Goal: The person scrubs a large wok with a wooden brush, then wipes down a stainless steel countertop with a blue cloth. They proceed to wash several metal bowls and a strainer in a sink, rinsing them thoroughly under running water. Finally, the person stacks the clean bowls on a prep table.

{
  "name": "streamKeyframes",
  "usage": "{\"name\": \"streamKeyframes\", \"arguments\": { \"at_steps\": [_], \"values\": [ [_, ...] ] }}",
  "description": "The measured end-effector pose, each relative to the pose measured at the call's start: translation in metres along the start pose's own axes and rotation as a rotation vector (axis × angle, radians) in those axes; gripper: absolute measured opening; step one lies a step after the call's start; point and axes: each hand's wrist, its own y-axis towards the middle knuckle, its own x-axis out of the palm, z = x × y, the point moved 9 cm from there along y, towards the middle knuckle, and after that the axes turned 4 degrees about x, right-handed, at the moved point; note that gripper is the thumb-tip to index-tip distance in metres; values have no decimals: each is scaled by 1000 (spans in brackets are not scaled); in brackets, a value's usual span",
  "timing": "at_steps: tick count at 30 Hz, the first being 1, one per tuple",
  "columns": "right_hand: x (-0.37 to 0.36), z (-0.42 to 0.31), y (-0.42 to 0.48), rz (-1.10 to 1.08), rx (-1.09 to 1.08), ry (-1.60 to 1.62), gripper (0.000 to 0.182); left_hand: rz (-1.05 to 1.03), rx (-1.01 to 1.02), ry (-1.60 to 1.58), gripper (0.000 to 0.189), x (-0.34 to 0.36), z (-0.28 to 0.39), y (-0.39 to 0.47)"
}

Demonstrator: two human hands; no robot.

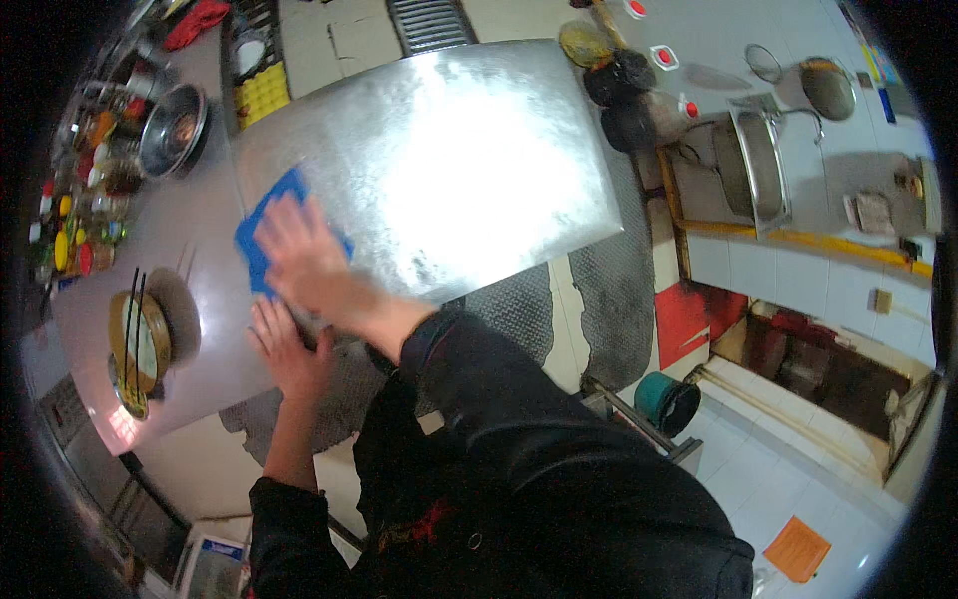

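My right hand (307, 258), blurred, lies with its fingers spread on a blue cloth (258, 243) on a stainless steel table (359, 135). The palm presses the cloth flat; no grip on it shows. My left hand (288, 348) rests at the near edge of the metal worktop, touching or just beside the cloth's lower corner, its fingers apart. To the left of both hands stands a brown-rimmed bowl (161, 337) with dark chopsticks (135, 322) laid across it. A smaller dish (129, 393) with greenish food sits against the bowl.
A metal bowl (174, 131) and several condiment bottles (82, 217) stand at the far left. A yellow egg tray (262, 96) lies beyond the table. Dark textured mats (516, 307) cover floor near the table. At the right are a sink (763, 168) and a green bucket (658, 404).
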Motion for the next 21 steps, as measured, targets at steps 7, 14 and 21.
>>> {"name": "streamKeyframes", "arguments": {
  "at_steps": [7, 14, 21],
  "values": [
    [-143, 177, -89, -17, 295, -105, 60, -116, -82, 59, 95, -14, 14, 11],
    [-243, 333, -209, 184, 859, -646, 72, -83, -76, -20, 91, -6, 12, 7],
    [-72, 42, -136, -232, 396, -154, 68, -215, -144, -152, 68, 18, -23, -5]
  ]
}}
